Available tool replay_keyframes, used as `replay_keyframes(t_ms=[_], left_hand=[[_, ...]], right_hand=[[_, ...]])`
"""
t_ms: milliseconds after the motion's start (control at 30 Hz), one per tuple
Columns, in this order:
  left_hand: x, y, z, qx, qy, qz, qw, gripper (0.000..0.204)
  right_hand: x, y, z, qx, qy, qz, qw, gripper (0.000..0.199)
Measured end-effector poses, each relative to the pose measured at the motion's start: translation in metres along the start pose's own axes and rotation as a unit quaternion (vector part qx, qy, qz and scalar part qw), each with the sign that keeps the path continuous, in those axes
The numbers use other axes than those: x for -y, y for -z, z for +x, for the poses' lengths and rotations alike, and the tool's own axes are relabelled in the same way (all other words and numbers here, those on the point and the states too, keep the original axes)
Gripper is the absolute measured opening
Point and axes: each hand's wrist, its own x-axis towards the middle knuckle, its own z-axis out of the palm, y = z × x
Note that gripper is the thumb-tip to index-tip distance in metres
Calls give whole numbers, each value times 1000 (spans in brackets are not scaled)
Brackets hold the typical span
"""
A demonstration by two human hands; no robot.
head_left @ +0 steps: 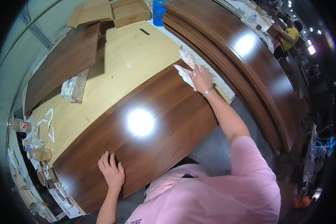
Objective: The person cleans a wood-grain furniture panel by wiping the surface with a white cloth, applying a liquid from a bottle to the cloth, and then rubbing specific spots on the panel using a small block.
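A long, glossy brown wood panel point(168, 108) lies flat across the table before me, a bright lamp reflection on its middle. My left hand point(111, 172) rests on the panel near its left end, palm down with fingers spread. At the panel's far right corner, my right hand point(202, 79) holds a crumpled white cloth point(185, 75) against the edge. Part of the cloth sticks out past the fingers; the rest is hidden under the hand.
Behind the panel, another brown board point(65, 61) leans on a white wrapped block point(74, 87). Stacked brown panels point(227, 41) stand on the right. Bottles point(20, 126) and jars line the left edge. An open cardboard box point(128, 13) sits at the back. A person in yellow point(289, 39) works far right.
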Motion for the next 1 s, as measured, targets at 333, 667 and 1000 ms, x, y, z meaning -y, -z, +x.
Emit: replay_keyframes(t_ms=[333, 667, 1000], left_hand=[[9, -6, -5, 30, 19, 30, 999, 52], [12, -10, -1, 33, 17, 32, 999, 51], [11, -10, -1, 27, 14, 42, 999, 50]], right_hand=[[-49, -14, 46, 99, 16, 153, 983, 42], [-15, -10, 105, 52, 97, 51, 993, 50], [-92, 22, -1, 81, 143, 24, 986, 40]])
